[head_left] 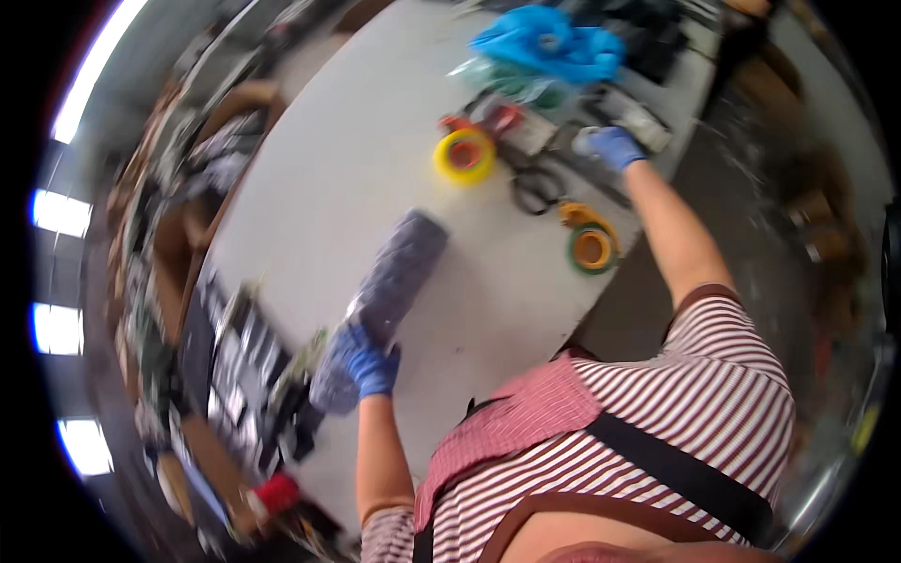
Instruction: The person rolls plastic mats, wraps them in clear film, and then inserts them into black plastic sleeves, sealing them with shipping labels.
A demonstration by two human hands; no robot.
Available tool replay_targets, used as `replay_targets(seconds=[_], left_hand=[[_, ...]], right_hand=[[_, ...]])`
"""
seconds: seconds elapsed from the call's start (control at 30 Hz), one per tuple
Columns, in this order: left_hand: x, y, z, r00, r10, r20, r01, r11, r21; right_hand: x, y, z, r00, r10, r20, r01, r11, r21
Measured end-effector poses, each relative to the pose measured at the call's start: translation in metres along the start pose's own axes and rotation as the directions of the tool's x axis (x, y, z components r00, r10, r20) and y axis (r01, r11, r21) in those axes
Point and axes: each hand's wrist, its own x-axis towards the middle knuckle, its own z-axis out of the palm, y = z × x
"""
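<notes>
My left hand (371, 364), in a blue glove, is closed around the lower part of a long grey roll-shaped bundle (404, 258). The bundle looks covered in bubble wrap and lies slanted on the white table (310, 178). At the table's right side, my gloved right hand (615, 147) has its fingers drawn together by a small whitish thing (583, 143), too blurred to name. Beneath that hand is a flat dark grey item (601, 175). Black-handled scissors (537, 191) lie left of my right forearm.
A yellow tape roll (464, 158) and an orange tape dispenser with a green-edged roll (591, 248) lie near the scissors. Farther back is a crumpled blue plastic bag (554, 45) beside black packages (648, 42). Dark and silvery packages (249, 361) crowd the left edge.
</notes>
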Motion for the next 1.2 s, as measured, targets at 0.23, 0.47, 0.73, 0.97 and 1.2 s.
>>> replay_targets(seconds=[0.23, 0.47, 0.73, 0.97, 1.2], left_hand=[[-0.062, -0.099, 0.005, 0.736, -0.669, -0.107, 0.640, 0.738, -0.212], [-0.160, -0.060, 0.041, 0.569, -0.819, -0.076, 0.323, 0.307, -0.895], [-0.195, -0.027, 0.001, 0.319, -0.810, 0.492, 0.143, -0.472, -0.870], [-0.147, -0.051, -0.035, 0.505, -0.834, 0.221, 0.301, -0.070, -0.951], [-0.198, 0.054, -0.093, 0.763, -0.630, -0.143, 0.159, 0.397, -0.904]], right_hand=[[0.000, -0.036, -0.015, 0.941, 0.252, -0.225, -0.065, 0.789, 0.611], [0.026, -0.202, 0.076, 0.932, -0.319, -0.175, 0.322, 0.499, 0.805], [-0.047, -0.236, 0.106, 0.966, -0.258, 0.020, 0.121, 0.520, 0.845], [-0.055, -0.242, 0.061, 0.972, -0.223, -0.078, 0.178, 0.477, 0.861], [-0.093, -0.254, 0.088, 0.887, -0.194, -0.418, 0.444, 0.603, 0.663]])
